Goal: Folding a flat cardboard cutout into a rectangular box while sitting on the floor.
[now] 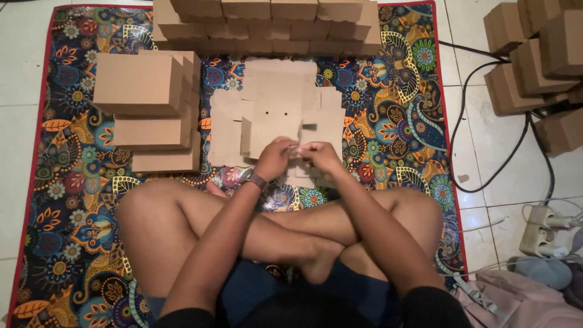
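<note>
A flat brown die-cut cardboard box blank (273,112) lies unfolded on the patterned mat in front of my crossed legs. My left hand (274,158), with a watch on the wrist, and my right hand (319,157) meet at the blank's near edge. Both pinch the near flap of the cardboard between their fingers. One side flap on the left of the blank stands partly raised.
A stack of folded cardboard boxes (149,109) sits to the left, a row of more boxes (267,24) at the far edge of the mat (395,121). More boxes (534,54) pile up on the tiled floor at right, beside black cables (486,176) and a power strip (543,231).
</note>
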